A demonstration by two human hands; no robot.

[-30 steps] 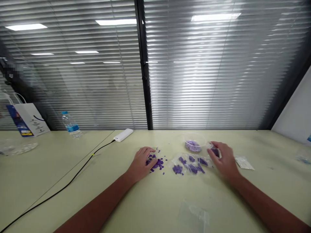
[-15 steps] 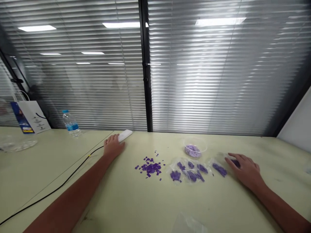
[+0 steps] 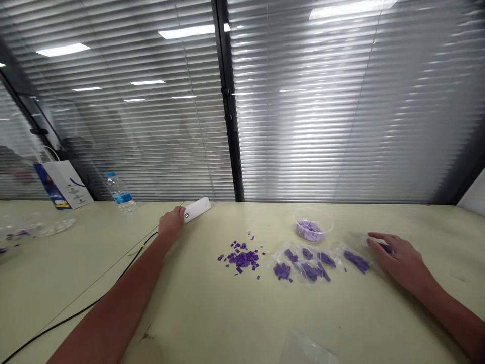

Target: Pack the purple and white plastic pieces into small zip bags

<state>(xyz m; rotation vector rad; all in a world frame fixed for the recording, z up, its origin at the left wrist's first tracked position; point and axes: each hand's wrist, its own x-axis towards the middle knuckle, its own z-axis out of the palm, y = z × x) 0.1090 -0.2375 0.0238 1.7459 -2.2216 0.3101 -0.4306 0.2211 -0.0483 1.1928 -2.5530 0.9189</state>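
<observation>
Left hand point(image 3: 171, 223) lies against the white power bank point(image 3: 197, 210), fingers bunched, grip unclear. Right hand point(image 3: 403, 263), fingers spread wide, rests on a clear bag point(image 3: 384, 246). Bagged purple tiles point(image 3: 308, 264) sit apart, keeping them separate from the loose pile point(image 3: 241, 259).

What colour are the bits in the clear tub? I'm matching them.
Pale lilac: the tub's bits show best in the head view.

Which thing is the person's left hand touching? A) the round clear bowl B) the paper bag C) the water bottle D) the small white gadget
D. The fingertips of the left hand press against the end of the small white gadget, while the water bottle and the round clear bowl stand apart from that hand.
</observation>
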